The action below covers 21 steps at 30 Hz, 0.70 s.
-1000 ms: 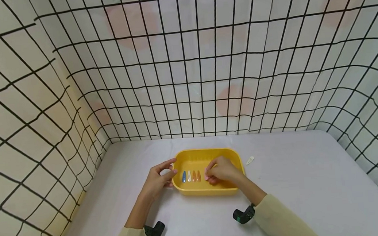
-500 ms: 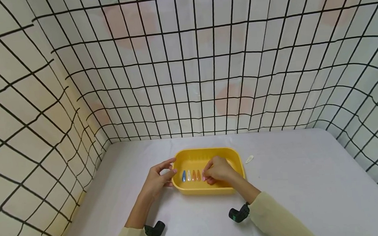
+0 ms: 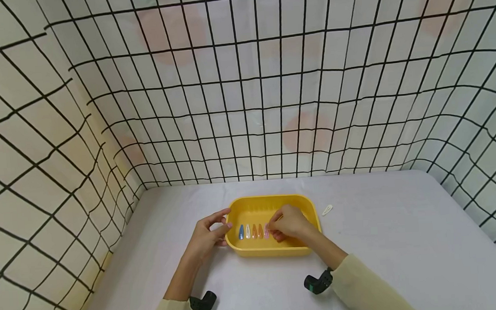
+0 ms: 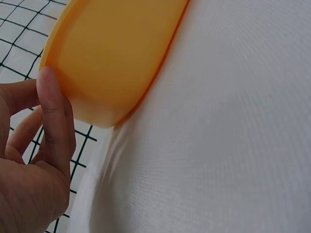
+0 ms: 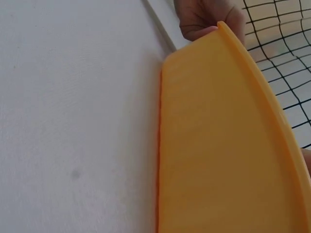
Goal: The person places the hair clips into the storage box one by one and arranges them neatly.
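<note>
A yellow plastic tray [image 3: 272,252] stands on the white table. Inside it, snap hair clips lie in an upright row: a blue clip [image 3: 241,232], a white clip [image 3: 248,231], two orange clips [image 3: 255,231] and a pink hair clip [image 3: 267,231] at the right end. My left hand [image 3: 208,233] holds the tray's left end, its thumb at the rim in the left wrist view. Reaching over the tray's right side, my right hand [image 3: 290,221] pinches the pink clip with thumb and forefinger; its fingertips partly cover it. In the right wrist view the tray wall hides those fingertips.
A pale hair clip [image 3: 327,210] lies on the table, just right of the tray. White cloth walls with a black grid [image 3: 263,125] stand behind the table and along both sides. Each wrist wears a black camera [image 3: 319,281].
My right hand has slid the pink clip slightly left, close beside the orange ones; more of the clip now shows. The left hand has kept its place on the tray.
</note>
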Each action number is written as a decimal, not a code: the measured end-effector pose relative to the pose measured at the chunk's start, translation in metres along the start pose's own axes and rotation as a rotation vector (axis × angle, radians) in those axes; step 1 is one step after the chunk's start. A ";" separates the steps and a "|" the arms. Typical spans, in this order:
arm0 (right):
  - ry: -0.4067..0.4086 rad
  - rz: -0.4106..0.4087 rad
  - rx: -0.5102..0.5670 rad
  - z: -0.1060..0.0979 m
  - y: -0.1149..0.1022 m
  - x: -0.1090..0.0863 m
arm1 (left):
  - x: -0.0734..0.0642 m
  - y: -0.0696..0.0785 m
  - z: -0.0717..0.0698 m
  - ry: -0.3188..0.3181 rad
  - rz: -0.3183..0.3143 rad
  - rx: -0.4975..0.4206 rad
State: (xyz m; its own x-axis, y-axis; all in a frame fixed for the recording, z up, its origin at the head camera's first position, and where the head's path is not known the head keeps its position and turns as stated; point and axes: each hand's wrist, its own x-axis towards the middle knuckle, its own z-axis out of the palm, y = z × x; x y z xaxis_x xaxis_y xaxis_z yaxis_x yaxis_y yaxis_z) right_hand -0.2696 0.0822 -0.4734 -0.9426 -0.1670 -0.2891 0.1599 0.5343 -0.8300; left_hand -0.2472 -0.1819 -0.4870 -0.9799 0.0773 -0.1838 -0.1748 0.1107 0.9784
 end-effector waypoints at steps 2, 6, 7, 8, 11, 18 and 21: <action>0.007 -0.011 0.024 -0.004 0.001 -0.002 | 0.000 0.000 0.000 0.002 -0.002 0.001; 0.005 -0.015 0.086 -0.014 0.001 -0.006 | 0.000 0.000 0.000 0.003 -0.003 0.006; 0.002 -0.021 0.100 -0.017 0.001 -0.007 | -0.001 -0.001 0.000 0.003 -0.003 0.006; 0.001 -0.025 0.110 -0.021 0.001 -0.009 | -0.001 -0.001 -0.001 0.004 -0.004 0.008; -0.004 -0.063 0.142 -0.034 0.001 -0.014 | -0.001 -0.001 -0.001 0.005 -0.002 0.008; -0.036 -0.155 0.193 -0.071 0.010 -0.024 | -0.001 -0.001 -0.001 -0.006 0.009 0.002; -0.045 -0.166 0.208 -0.085 0.017 -0.027 | 0.000 -0.001 0.000 -0.009 0.010 0.001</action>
State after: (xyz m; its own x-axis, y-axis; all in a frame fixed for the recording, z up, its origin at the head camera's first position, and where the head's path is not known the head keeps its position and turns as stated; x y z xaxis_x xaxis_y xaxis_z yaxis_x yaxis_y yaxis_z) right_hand -0.2663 0.1665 -0.4388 -0.9476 -0.2779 -0.1576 0.0650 0.3154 -0.9467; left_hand -0.2467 -0.1820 -0.4876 -0.9807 0.0875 -0.1746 -0.1646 0.1105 0.9802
